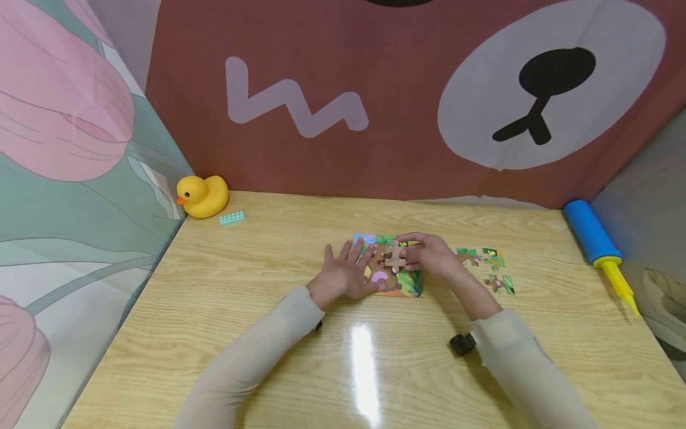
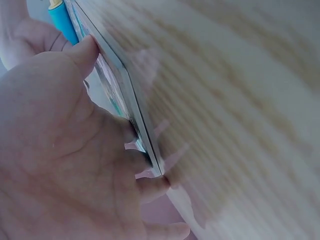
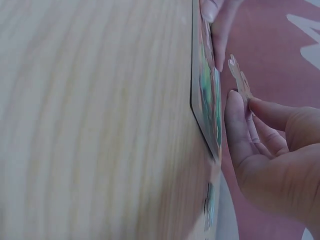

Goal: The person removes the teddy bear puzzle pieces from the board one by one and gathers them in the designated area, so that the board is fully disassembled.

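Head view: a colourful jigsaw puzzle (image 1: 410,285) lies flat on the wooden table (image 1: 241,339), just right of the frame's centre and partly covered. Right grip (image 1: 430,257): nearly closed, thumb and fingers pinching a brown puzzle piece (image 1: 395,261) over the upper middle of the puzzle. Left grip (image 1: 345,275): wide open, fingers spread and straight, holding nothing, laid across the puzzle's left part.

Progress, as judged from the layout: much of the picture appears assembled, including the upper-left and lower-right corners. The pinched piece is not yet seated; the right wrist view shows it nearly edge-on, apart from the puzzle's surface. Several loose pieces (image 1: 493,258) lie on the table to the right of the puzzle and seem left to place. What gaps lie beneath the fingers cannot be told.

Orientation: the puzzle's longer side appears to run left to right in the head view, its lower edge roughly parallel to the bottom of the frame. The pinched piece has its long axis roughly top to bottom there; in the right wrist view its free end points up and to the left. With so much covered, which way the printed figure faces is unclear.
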Action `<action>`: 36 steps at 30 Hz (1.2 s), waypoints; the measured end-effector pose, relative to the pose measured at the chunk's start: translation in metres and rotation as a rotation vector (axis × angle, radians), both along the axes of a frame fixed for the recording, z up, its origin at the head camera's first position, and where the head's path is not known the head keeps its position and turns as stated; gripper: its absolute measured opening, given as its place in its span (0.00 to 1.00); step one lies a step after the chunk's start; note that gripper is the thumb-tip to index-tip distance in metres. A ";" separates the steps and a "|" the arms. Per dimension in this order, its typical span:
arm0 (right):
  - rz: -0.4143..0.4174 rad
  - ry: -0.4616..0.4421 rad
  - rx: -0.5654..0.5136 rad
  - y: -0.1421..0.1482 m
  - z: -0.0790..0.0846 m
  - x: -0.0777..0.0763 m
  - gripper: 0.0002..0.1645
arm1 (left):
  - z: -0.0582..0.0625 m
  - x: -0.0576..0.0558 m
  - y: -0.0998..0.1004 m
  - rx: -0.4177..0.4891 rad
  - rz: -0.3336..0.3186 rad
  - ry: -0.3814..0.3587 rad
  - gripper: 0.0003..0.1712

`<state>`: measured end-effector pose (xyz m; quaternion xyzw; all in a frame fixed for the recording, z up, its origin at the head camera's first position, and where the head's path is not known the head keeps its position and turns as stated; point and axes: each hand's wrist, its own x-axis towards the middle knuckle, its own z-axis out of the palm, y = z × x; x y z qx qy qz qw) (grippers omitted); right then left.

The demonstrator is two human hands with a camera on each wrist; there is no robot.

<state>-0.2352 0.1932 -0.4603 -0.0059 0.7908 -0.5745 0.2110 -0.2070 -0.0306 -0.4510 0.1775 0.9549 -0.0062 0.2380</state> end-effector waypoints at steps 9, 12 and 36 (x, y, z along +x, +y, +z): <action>-0.001 -0.051 -0.077 0.029 0.006 0.007 0.28 | -0.001 0.000 -0.001 -0.002 -0.008 0.020 0.53; -0.009 -0.056 -0.096 0.039 0.007 0.010 0.29 | 0.000 0.000 0.000 0.003 -0.009 0.015 0.53; -0.022 -0.092 -0.050 0.114 0.003 0.041 0.35 | 0.000 0.001 0.001 -0.029 0.006 -0.002 0.54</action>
